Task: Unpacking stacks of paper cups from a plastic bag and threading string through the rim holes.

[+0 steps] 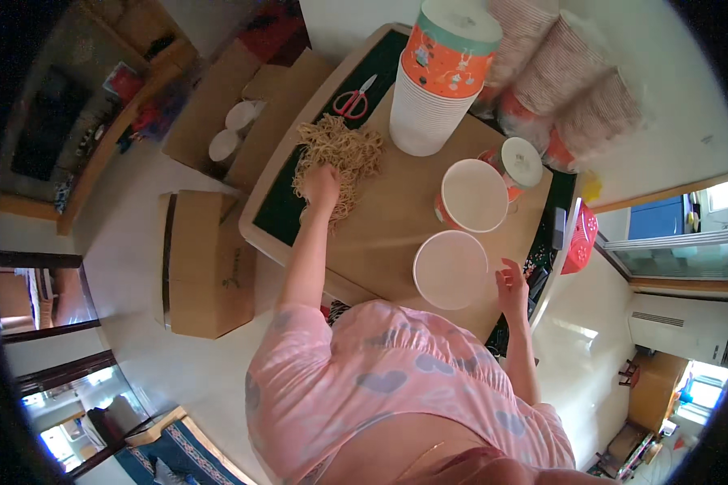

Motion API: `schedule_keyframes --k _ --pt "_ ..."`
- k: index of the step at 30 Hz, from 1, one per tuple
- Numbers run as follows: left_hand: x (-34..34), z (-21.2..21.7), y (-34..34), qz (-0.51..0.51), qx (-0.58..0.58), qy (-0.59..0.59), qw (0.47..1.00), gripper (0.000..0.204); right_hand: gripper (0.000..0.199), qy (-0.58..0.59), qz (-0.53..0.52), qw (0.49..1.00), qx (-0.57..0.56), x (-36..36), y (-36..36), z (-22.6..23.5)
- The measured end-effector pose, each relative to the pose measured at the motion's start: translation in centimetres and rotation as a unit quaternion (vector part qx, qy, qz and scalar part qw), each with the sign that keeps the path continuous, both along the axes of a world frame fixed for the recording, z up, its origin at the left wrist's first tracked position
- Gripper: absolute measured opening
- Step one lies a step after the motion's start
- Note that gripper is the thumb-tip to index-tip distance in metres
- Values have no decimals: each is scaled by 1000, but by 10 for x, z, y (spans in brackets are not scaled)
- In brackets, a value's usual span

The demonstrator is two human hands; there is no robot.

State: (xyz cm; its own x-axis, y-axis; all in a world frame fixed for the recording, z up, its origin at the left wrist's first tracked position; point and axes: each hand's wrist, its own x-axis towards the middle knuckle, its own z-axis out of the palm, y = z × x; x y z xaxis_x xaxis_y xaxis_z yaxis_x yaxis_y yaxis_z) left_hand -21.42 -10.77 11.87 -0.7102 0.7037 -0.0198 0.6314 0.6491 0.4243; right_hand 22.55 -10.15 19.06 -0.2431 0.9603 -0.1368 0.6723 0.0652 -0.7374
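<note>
My left hand (322,187) is sunk into a tangled pile of thin tan strands (349,149), fingers curled and partly hidden among them. On the right, my right hand (511,287) hovers beside the near white paper bucket (450,271), its fingers bent but apart, with nothing visible in them. A second paper bucket (475,196), white inside and orange outside, stands just beyond the first. Behind it is a smaller orange tub (522,163) with a pale top. Red-handled scissors (351,103) lie at the pile's far edge.
A tall stack of white buckets (431,117) with an orange one upside down on top rises at the back. Plastic-wrapped bucket stacks (554,65) lean at the back right. Left of the table stand an open carton (255,121) and a brown cardboard box (206,263).
</note>
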Motion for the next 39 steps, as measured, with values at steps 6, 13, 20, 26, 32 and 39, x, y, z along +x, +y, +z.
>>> schedule_keyframes --k 6,13,20,26,32,39 --pt "-49 39 15 41 128 -110 985 24 28 25 22 998 49 18 2 1" --pt "-22 183 7 -85 460 -320 824 25 24 121 38 992 17 20 -6 2" --pt "87 229 -36 -176 290 -269 901 21 21 330 45 938 -97 -37 -32 27" --pt "205 133 -99 -388 86 -260 880 13 29 484 14 797 -360 -82 -63 25" --pt "236 105 -148 -356 55 -332 872 16 20 618 -81 648 -438 -44 -69 13" --pt "228 86 -168 -387 -44 -385 837 17 21 630 -142 662 -379 7 -66 12"
